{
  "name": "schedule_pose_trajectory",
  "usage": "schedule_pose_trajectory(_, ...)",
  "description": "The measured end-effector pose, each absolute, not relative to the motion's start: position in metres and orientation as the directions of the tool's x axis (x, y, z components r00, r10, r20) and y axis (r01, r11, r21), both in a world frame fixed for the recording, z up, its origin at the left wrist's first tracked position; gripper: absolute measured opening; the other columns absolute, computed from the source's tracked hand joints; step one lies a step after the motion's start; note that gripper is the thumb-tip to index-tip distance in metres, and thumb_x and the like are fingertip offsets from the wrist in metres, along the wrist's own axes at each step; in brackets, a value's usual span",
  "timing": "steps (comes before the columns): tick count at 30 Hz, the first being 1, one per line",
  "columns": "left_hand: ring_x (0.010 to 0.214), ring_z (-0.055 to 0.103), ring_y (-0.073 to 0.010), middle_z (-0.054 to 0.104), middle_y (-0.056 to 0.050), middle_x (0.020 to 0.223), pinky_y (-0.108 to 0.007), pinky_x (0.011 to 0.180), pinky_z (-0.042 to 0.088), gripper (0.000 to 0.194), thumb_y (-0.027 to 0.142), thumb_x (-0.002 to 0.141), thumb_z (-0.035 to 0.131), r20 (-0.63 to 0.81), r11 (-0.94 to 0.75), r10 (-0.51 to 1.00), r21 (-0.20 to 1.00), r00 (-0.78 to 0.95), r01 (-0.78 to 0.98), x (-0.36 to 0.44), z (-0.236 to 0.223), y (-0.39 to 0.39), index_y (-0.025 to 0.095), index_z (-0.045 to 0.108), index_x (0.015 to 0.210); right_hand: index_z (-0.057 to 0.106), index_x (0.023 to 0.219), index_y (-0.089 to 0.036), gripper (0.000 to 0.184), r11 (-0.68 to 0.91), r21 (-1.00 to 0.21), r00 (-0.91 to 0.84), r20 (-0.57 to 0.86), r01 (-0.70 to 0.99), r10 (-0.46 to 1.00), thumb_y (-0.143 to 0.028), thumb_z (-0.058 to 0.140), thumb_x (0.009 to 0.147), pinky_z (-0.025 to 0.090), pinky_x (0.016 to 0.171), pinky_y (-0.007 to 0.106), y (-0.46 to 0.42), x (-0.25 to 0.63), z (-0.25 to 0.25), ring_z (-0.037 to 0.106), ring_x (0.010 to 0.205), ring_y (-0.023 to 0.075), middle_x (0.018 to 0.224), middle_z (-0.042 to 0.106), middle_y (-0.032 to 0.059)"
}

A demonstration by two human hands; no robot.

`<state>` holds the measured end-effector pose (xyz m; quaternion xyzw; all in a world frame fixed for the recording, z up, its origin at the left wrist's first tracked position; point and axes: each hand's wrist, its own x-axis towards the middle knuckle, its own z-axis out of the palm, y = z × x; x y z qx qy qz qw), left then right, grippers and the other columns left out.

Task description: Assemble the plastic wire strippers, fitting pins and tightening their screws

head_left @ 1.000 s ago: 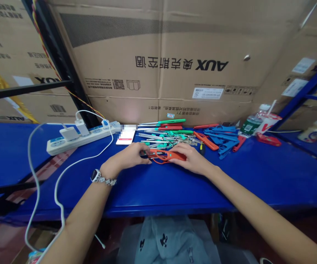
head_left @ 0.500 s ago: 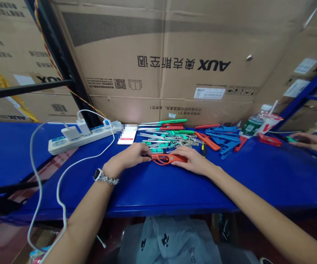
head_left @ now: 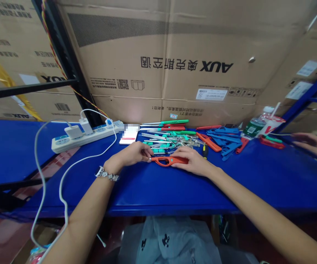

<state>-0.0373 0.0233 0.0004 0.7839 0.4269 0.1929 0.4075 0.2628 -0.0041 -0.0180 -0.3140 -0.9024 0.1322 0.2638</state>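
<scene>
An orange plastic handle piece (head_left: pixel 167 160) lies on the blue bench top (head_left: pixel 174 187) between both hands. My left hand (head_left: pixel 134 154), watch on its wrist, is closed in a pinch at the piece's left end, on something I cannot make out. My right hand (head_left: pixel 191 160) grips the piece's right end with fingers curled over it. Just behind the hands lies a heap of green-handled metal parts (head_left: pixel 167 141). To the right are blue handle shells (head_left: pixel 224 138) and orange handle shells (head_left: pixel 208 141).
A white power strip (head_left: pixel 84 136) with chargers and a trailing white cable (head_left: pixel 62 172) lies at the left. A white card (head_left: pixel 129 134) sits by it. A bottle (head_left: pixel 254 125) and cup (head_left: pixel 268 123) stand at the right, where another person's hand (head_left: pixel 313 143) reaches. Large cardboard boxes (head_left: pixel 174 66) wall the back.
The orange piece now lies flat and closed up, where it looked open with a loop showing. Another person's hand has come in at the right edge. My view shifted slightly.
</scene>
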Motion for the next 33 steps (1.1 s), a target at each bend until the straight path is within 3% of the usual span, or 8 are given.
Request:
schedule_pose_trajectory(18, 0.081, 0.07, -0.0188, 0.076, -0.005, 0.088, -0.031, 0.076, 0.055, 0.022, 0.018, 0.076, 0.07, 0.009, -0.384, 0.826, 0.741, 0.564, 0.551, -0.035, 0.005, 0.014, 0.017, 0.072, 0.097, 0.075, 0.104, -0.022, 0.025, 0.656, -0.524, -0.572, 0.34, 0.543, 0.746, -0.034, 0.082, 0.084, 0.054, 0.087, 0.042, -0.007, 0.248, -0.013, 0.066, 0.096, 0.022, 0.103, 0.069, 0.007)
schedule_pose_trajectory(25, 0.08, 0.069, -0.0188, 0.076, -0.004, 0.087, -0.031, 0.075, 0.055, 0.02, 0.018, 0.077, 0.069, 0.01, -0.387, 0.826, 0.736, 0.563, 0.555, -0.03, 0.002, 0.014, 0.017, 0.073, 0.097, 0.075, 0.11, -0.023, 0.025, 0.713, -0.447, -0.611, 0.374, 0.54, 0.697, -0.04, 0.075, 0.091, 0.053, 0.085, 0.041, -0.007, 0.235, -0.015, 0.065, 0.095, 0.0227, 0.103, 0.07, 0.0072)
schedule_pose_trajectory(33, 0.081, 0.069, -0.0186, 0.076, -0.005, 0.087, -0.031, 0.075, 0.054, 0.017, 0.019, 0.08, 0.07, 0.014, -0.394, 0.817, 0.744, 0.577, 0.54, -0.03, 0.003, 0.013, 0.016, 0.073, 0.096, 0.073, 0.116, -0.025, 0.032, 0.755, -0.4, -0.653, 0.383, 0.52, 0.653, -0.041, 0.077, 0.089, 0.054, 0.088, 0.042, -0.006, 0.234, -0.016, 0.065, 0.1, 0.0234, 0.107, 0.07, 0.0074)
